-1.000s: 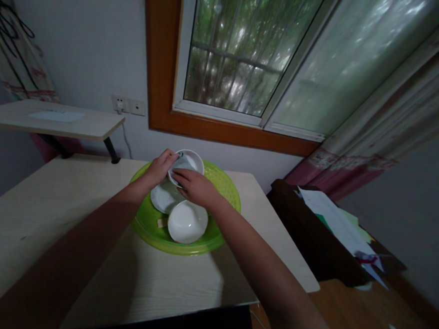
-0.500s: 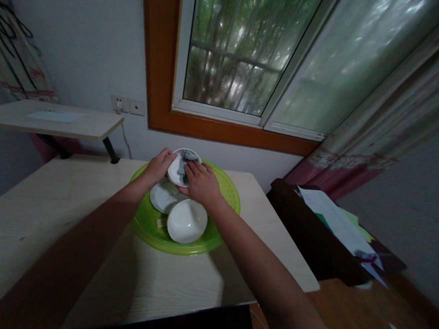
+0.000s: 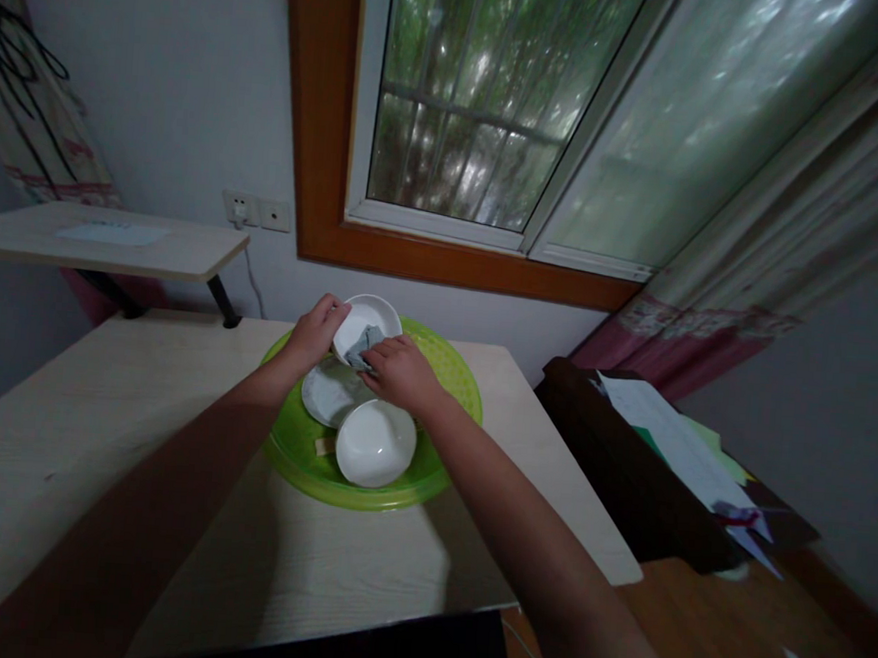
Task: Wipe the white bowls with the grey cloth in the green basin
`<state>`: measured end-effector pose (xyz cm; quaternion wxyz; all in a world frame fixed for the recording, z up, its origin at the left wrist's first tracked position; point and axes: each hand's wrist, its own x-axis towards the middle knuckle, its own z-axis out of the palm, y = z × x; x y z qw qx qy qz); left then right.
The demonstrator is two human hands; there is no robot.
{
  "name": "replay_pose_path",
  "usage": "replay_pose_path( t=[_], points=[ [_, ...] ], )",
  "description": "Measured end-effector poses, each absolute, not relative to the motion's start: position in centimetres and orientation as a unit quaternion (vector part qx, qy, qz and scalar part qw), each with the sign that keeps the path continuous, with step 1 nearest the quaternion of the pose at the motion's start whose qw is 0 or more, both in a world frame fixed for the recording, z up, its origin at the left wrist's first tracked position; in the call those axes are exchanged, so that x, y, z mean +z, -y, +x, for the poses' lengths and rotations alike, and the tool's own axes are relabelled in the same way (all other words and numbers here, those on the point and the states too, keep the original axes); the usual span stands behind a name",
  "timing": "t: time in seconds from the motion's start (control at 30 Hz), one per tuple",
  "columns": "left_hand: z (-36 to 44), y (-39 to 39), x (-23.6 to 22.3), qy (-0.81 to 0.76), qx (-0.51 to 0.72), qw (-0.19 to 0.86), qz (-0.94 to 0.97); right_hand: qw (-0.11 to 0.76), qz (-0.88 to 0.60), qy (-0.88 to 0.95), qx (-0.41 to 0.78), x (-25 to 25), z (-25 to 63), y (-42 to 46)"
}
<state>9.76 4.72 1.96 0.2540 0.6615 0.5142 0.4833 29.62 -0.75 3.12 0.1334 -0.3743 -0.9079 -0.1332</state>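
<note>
A green round basin [image 3: 440,469] sits on the wooden table [image 3: 171,511]. My left hand [image 3: 317,329] grips the rim of a small white dish [image 3: 372,316], holding it tilted above the basin. My right hand [image 3: 400,371] is closed on a grey cloth [image 3: 364,345] pressed against the dish's inner face. A white bowl [image 3: 375,443] rests in the near part of the basin. A white plate [image 3: 329,394] lies beside it, under my hands. A small tan piece [image 3: 322,446] lies in the basin to the left of the bowl.
A low side table [image 3: 114,241] stands at the left by a wall socket [image 3: 256,211]. A window [image 3: 485,102] with curtains fills the wall behind. A dark cabinet [image 3: 624,472] with papers [image 3: 672,436] stands to the right of the table.
My right hand has slid the cloth from the dish's centre down toward its lower edge. The dish has tilted slightly in my left hand. The bowl and plate have stayed put.
</note>
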Motion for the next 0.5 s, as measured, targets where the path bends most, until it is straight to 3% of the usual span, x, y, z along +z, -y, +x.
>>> replay_pose_path(
  t=[0.27, 0.5],
  points=[
    [10.0, -4.9, 1.6, -0.482, 0.486, 0.26, 0.681, 0.208, -0.305, 0.929, 0.006, 2.7, 29.9, 1.0],
    [10.4, -4.8, 1.7, -0.481, 0.451, 0.271, 0.701, 0.2, -0.313, 0.928, -0.011, 2.0, 29.7, 0.6]
  ],
)
